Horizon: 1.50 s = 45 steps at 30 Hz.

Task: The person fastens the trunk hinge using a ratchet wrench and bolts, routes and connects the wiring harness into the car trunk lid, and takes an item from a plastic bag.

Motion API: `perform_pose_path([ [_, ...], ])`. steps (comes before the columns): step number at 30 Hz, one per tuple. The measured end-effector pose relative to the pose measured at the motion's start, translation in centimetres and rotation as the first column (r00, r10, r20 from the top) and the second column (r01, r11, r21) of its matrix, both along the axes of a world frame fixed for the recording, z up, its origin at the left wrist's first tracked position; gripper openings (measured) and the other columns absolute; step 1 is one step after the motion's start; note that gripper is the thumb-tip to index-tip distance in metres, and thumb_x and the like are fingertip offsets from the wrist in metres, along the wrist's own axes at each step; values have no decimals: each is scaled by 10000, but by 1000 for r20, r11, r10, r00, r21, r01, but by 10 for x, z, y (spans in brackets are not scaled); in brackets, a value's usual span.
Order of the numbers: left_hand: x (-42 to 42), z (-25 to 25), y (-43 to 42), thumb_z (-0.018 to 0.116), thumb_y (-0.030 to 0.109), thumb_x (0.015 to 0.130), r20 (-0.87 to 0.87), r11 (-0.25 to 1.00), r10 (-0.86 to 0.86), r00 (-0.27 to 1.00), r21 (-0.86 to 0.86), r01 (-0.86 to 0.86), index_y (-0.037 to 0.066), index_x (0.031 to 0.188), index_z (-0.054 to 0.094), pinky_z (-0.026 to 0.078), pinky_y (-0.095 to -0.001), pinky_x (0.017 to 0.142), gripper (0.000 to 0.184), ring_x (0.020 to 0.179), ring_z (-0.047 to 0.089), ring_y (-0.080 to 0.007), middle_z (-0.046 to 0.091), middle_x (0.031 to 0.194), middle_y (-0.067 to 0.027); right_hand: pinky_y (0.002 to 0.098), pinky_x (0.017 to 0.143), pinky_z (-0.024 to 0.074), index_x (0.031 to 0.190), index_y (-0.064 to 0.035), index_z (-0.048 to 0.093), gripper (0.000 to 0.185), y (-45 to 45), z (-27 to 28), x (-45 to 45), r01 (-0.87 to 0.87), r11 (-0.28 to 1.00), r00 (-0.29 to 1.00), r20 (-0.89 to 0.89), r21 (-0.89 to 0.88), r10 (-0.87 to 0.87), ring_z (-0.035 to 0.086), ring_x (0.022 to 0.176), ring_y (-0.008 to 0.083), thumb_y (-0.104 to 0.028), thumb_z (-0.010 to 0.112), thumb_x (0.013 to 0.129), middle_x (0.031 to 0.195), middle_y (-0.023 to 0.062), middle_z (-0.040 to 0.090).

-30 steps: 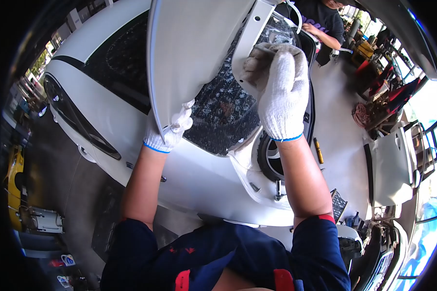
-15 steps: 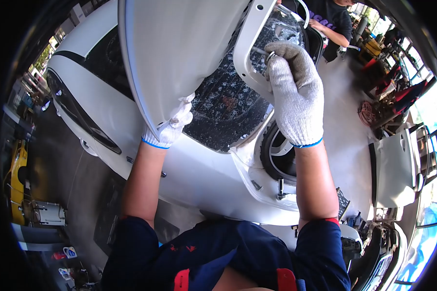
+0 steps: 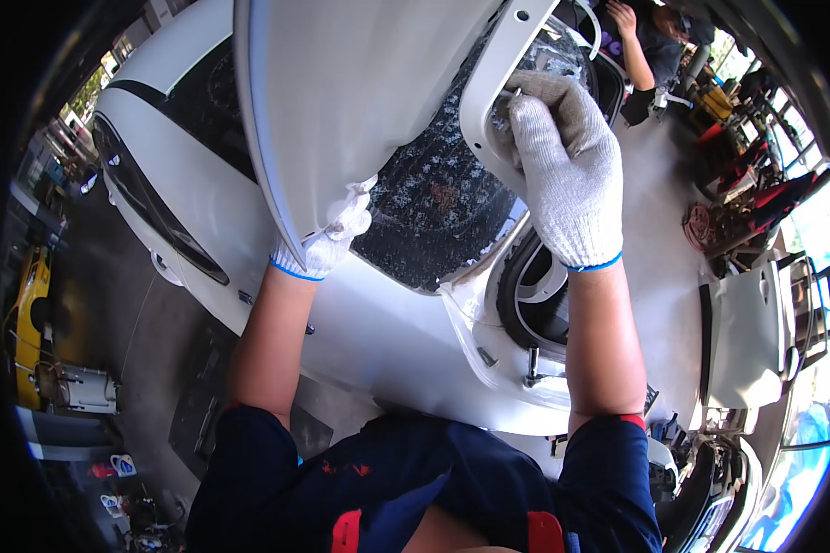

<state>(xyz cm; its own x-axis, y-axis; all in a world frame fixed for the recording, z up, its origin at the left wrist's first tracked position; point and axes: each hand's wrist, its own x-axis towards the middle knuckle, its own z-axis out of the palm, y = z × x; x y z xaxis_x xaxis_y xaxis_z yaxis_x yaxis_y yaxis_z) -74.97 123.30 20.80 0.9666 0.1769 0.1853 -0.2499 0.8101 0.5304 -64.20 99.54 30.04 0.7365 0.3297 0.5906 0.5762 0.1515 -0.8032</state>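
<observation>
A large, pale curved car body panel stands raised in front of me. My left hand, in a white knitted glove, is closed round its lower edge; part of the palm is behind the panel. A white curved metal arm with round holes runs beside the panel. Against this arm is my right hand, also gloved, with thumb and forefinger pinched on a small metal piece, whose kind I cannot make out. Behind both hands lies a dark, speckled rear window of the white car.
The white car spreads below and left. A wheel lies at its right side. Another person is at the top right. Car doors and other parts stand on the right, and a yellow car part on the left.
The panel and arm appear slightly further right, with my right hand. The small metal piece shows less between my fingers. The other person's arm has gone up towards the head.
</observation>
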Motion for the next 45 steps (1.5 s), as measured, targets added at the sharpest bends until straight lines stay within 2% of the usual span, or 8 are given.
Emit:
perform_pose_path([
  [7,5,-8,12,472,440,1064,86,995,-97,992,8,96,-55,1239,526,414,-251,396,527,518,456,-161,532,956,-234,271,810,578,1125,18,743,176,7,-14,-3,195,978,941,270,68,-206,723,850,112,-70,711,977,942,102,776],
  [13,6,-8,13,458,456,1074,62,993,-118,991,23,117,-61,1212,516,427,-263,378,539,519,484,-175,534,970,-233,253,860,585,1211,15,741,244,6,-2,-16,62,995,998,14,78,-63,701,918,89,-56,721,979,1038,65,767],
  [24,9,-9,16,475,518,1053,107,989,-146,984,56,140,-38,1311,500,426,-244,408,614,520,462,-161,524,982,-224,255,717,564,996,-14,747,137,4,-4,3,3,995,999,54,96,-8,676,747,62,-132,765,928,822,28,745],
  [33,6,-4,13,501,493,1048,79,990,-138,987,26,136,-34,1275,522,423,-251,400,575,534,470,-164,534,975,-228,332,761,573,1023,-3,648,123,11,-5,4,101,995,965,242,26,-104,711,791,222,-70,709,940,868,123,701],
  [37,7,-3,12,457,478,1064,101,989,-146,984,18,145,-37,1289,515,421,-278,396,565,526,484,-182,533,981,-233,262,821,552,1424,8,504,422,19,-1,3,-10,994,979,202,108,-12,670,918,121,4,588,1011,1071,106,719],
  [38,9,-5,13,457,482,1063,118,986,-164,979,13,164,-36,1294,515,421,-279,400,570,524,481,-182,535,985,-234,269,863,550,1555,2,363,567,13,4,-2,49,998,963,267,-29,-39,678,967,133,47,511,1010,1160,140,710],
  [42,8,-5,12,459,488,1062,120,985,-170,978,12,170,-29,1307,520,430,-288,420,576,523,479,-188,542,995,-232,358,954,543,1535,40,372,573,26,-9,10,188,982,802,573,30,-171,704,1051,276,56,496,976,1201,223,683],
  [45,8,-6,11,461,482,1062,113,982,-178,977,-45,184,-24,1307,522,429,-295,426,565,522,480,-192,545,1002,-228,404,1002,527,1506,76,357,585,30,2,2,172,985,822,551,-5,-141,694,1113,387,37,531,950,1232,267,657],
])
